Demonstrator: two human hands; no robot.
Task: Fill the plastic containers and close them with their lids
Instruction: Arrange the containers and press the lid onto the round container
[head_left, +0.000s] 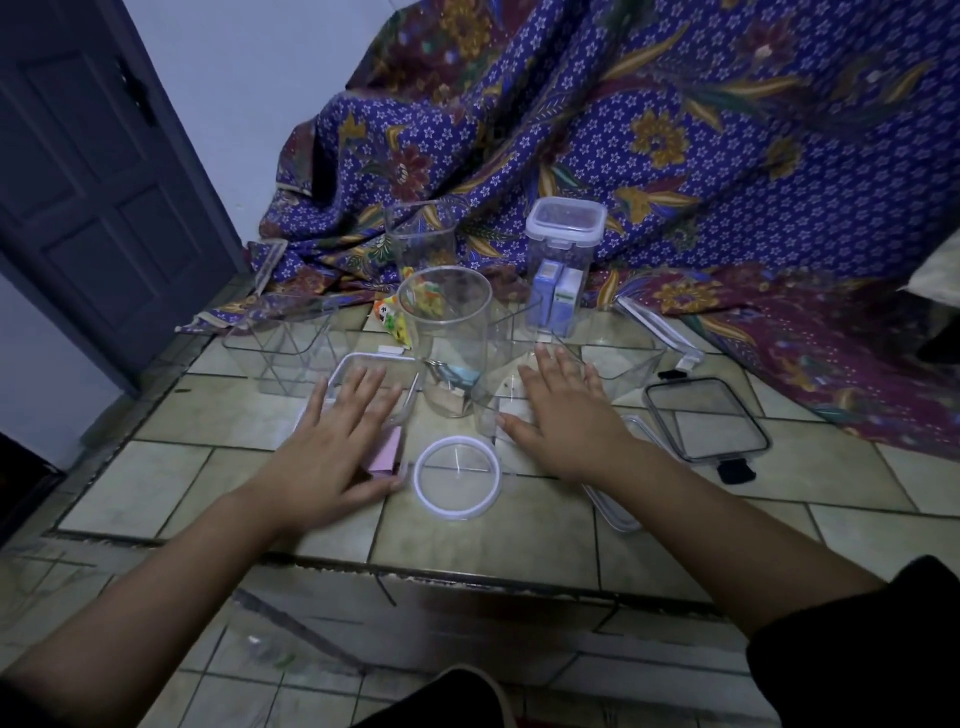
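Lowest in the frame, a round clear lid with a white ring (456, 477) lies loose on the tiled floor (519, 540). Just above and to its left, the left hand (337, 441) lies flat with fingers spread. It grips nothing and seems to press down the white-rimmed lid of a low clear rectangular container (387, 374) holding something pink. The right hand (561, 410), fingers straight and empty, rests over another clear container (487, 415). Between the hands, a round clear jar (451, 332) is partly filled and unlidded. Higher up, a tall clear container with a clipped lid (563, 249) holds blue-and-white boxes and looks finished. An empty clear square tub (280, 343) and a dark-rimmed square lid (706, 418) wait, so most work remains.
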